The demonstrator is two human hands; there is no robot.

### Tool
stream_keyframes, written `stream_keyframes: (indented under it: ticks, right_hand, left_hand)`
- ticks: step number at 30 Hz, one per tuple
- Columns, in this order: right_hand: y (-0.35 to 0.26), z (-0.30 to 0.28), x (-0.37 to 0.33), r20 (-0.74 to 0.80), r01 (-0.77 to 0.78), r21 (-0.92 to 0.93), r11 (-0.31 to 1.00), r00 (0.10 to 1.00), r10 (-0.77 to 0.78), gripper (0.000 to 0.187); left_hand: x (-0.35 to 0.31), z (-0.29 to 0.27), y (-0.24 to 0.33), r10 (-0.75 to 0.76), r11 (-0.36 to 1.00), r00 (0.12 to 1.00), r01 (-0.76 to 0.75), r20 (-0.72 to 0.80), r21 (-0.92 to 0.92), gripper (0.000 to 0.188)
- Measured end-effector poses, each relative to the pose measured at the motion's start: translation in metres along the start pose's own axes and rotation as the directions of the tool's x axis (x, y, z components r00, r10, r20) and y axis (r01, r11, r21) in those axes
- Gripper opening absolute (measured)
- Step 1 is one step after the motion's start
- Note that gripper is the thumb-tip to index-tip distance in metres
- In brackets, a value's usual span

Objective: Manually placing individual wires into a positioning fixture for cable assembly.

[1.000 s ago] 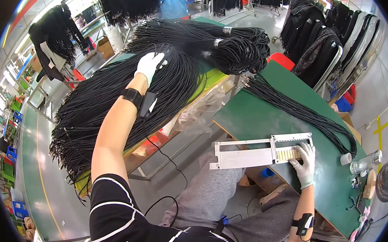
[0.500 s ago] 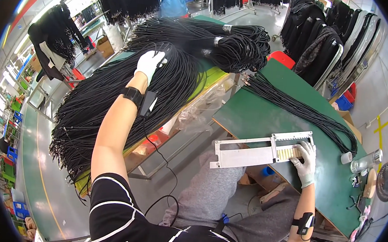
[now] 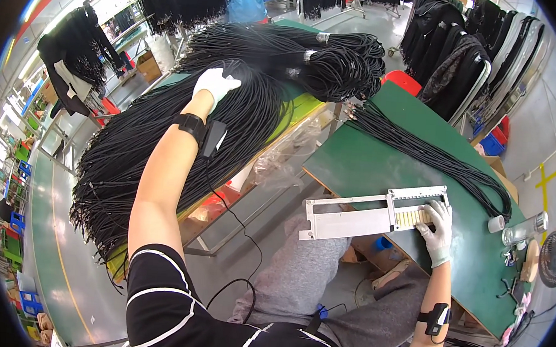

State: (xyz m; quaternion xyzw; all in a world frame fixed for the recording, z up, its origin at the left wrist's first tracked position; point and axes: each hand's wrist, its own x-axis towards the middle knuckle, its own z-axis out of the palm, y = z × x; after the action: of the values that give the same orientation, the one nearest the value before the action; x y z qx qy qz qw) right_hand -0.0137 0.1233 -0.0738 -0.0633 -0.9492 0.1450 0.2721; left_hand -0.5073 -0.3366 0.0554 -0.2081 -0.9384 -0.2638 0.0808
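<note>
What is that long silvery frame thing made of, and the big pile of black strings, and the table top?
The frame under the right hand looks like bare metal, likely aluminium: pale grey, matte, straight-edged. The black cords the left hand reaches into look rubber- or plastic-coated: smooth, dull, bendy. The table top looks like a green mat, flat and matte; I can't tell which material.

Left hand (image 3: 215,83): barely shifted on the black cable pile (image 3: 164,146).
Right hand (image 3: 437,224): slid a touch lower beside the metal jig (image 3: 372,212).

Black cords (image 3: 164,140), metal jig (image 3: 378,213)
</note>
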Motion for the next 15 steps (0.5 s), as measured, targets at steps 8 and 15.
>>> stream_keyframes:
  ticks: [8,15]
  right_hand:
    - [0.004,-0.003,0.0,0.023,-0.027,-0.015,1.0,0.999,0.027,0.053]
    - [0.019,-0.002,-0.013,-0.061,-0.152,0.248,0.957,0.983,0.172,0.043]
  left_hand:
    - [0.0,-0.001,0.002,-0.168,0.936,0.984,0.177,0.054,-0.303,0.04]
    - [0.003,-0.042,-0.005,-0.308,0.442,0.944,0.03,-0.12,-0.896,0.028]
